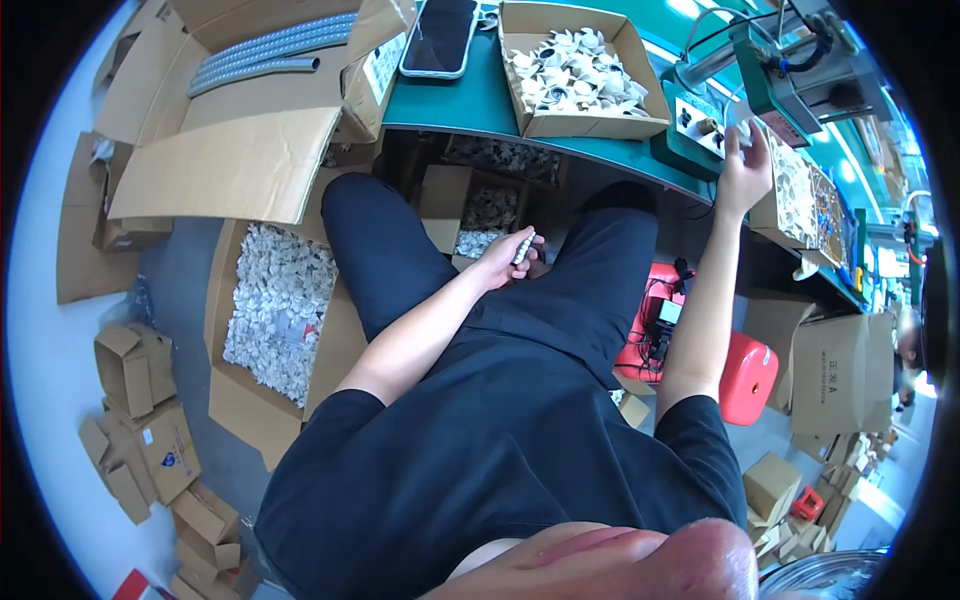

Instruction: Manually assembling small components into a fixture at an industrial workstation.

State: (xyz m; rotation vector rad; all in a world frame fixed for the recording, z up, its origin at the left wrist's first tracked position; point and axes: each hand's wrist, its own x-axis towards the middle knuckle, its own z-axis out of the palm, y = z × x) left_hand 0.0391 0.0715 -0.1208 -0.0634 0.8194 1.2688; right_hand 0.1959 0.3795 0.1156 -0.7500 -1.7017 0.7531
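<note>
My left hand (pixel 508 262) rests over my lap, its fingers closed around a short row of small pale pieces (pixel 523 249). At the right end of the green bench my right hand (pixel 746 178) is raised, with thumb and fingers bent together around a small white part (pixel 744 133); its exact kind is too small to make out. Just left of that hand is a press machine's fixture (pixel 697 124), a light plate with dark and brass-coloured round parts. A shallow cardboard box (pixel 592 126) of white petal-shaped plastic parts (pixel 572 72) stands on the bench.
A phone (pixel 438 38) lies on the bench beside an open carton (pixel 225 165) with grey ribbed tubes (pixel 270 55). The press (pixel 775 75) stands at the right, near another box of white parts (pixel 792 195). On the floor are a carton of white pieces (pixel 275 305) and a red case (pixel 748 380).
</note>
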